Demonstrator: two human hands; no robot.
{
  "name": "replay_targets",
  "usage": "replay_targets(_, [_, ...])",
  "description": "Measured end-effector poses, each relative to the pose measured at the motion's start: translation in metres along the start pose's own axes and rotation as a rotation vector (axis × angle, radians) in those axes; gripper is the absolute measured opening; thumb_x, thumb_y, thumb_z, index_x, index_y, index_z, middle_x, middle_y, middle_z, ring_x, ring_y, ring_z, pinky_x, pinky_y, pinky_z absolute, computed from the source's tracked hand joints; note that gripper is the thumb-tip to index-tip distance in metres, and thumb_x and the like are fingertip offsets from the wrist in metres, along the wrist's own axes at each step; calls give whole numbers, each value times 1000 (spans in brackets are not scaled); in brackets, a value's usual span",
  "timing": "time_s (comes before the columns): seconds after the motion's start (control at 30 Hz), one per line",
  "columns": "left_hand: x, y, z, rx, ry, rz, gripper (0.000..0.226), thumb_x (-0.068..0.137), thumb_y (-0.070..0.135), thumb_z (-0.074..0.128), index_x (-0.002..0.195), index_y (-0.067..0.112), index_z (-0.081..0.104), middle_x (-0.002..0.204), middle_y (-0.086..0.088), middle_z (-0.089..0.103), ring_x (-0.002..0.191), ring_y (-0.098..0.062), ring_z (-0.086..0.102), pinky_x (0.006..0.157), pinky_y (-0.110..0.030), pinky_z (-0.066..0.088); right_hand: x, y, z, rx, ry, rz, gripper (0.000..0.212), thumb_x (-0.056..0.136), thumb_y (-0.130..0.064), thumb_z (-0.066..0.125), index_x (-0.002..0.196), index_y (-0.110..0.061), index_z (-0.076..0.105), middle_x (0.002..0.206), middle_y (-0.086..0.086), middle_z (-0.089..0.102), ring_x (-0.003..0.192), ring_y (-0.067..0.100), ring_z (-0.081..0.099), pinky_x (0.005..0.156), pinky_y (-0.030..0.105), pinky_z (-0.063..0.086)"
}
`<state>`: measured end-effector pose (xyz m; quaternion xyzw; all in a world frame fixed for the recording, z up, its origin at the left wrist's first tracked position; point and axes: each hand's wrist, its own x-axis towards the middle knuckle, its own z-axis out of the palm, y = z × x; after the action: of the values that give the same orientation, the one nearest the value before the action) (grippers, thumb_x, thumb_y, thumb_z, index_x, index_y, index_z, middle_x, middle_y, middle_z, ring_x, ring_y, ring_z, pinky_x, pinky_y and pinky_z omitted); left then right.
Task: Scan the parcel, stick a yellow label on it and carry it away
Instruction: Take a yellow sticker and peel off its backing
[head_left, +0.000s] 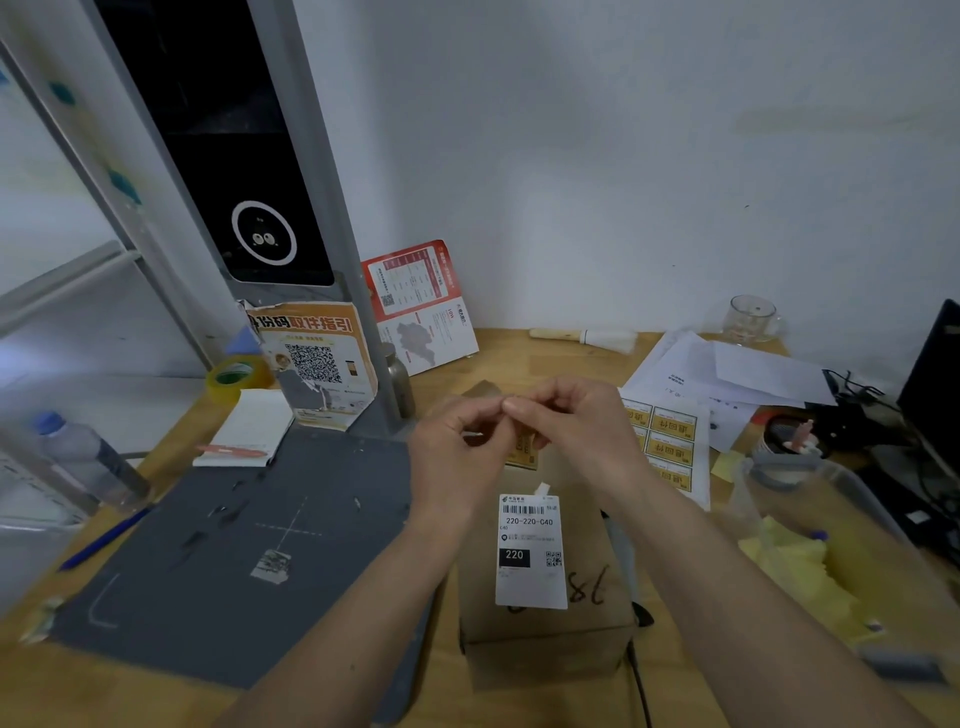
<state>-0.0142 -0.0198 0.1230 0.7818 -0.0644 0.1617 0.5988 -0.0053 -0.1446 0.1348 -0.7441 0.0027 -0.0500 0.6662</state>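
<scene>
A brown cardboard parcel lies on the wooden desk in front of me, with a white shipping label on its top and handwritten numbers beside it. Above the parcel's far end, my left hand and my right hand meet, fingertips pinched together on a small yellow label that hangs between them. Much of the label is hidden by my fingers. A sheet of more yellow labels lies just right of my hands.
A grey scanning mat lies to the left under a tall scanner stand. Tape roll, notepad with pen and water bottle sit at left. Papers, a glass mug, cables and a clear bin crowd the right.
</scene>
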Motion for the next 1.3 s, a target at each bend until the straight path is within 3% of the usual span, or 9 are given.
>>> replay_targets(0.13, [-3, 2, 1, -19, 14, -15, 31, 80, 11, 71, 81, 41, 71, 81, 5, 70, 78, -13, 68, 70, -20, 56, 0, 3, -2, 68, -20, 2, 18, 80, -8, 72, 65, -18, 73, 59, -4, 69, 56, 7, 60, 57, 20, 50])
replay_targets(0.33, [-6, 7, 2, -30, 30, -11, 20, 80, 9, 71, 88, 27, 75, 83, -4, 68, 77, -10, 66, 69, -10, 50, -2, 1, -3, 257, -26, 57, 5, 77, -9, 74, 73, -7, 74, 69, 13, 69, 61, 16, 61, 58, 24, 50])
replay_targets(0.5, [-6, 9, 3, -63, 38, -38, 17, 79, 10, 72, 92, 21, 76, 85, -4, 67, 77, -8, 65, 67, -7, 49, -1, 0, -2, 300, -39, 53, 13, 81, -3, 69, 69, -8, 73, 64, 7, 68, 61, 16, 60, 58, 24, 51])
replay_targets(0.87, [-10, 13, 4, -91, 26, -44, 20, 80, 11, 72, 90, 28, 74, 88, -6, 67, 80, -11, 66, 67, -7, 48, -3, 3, 0, 357, -44, 52, 15, 84, -6, 66, 70, -9, 70, 65, 6, 67, 63, 18, 60, 58, 27, 49])
replay_targets(1.3, [-10, 13, 3, -140, 27, -71, 18, 80, 13, 73, 93, 25, 75, 90, -5, 67, 84, -15, 67, 70, -10, 51, -3, 5, 0, 388, -45, 68, 11, 86, -5, 63, 78, -4, 69, 69, 10, 65, 61, 16, 60, 56, 23, 49])
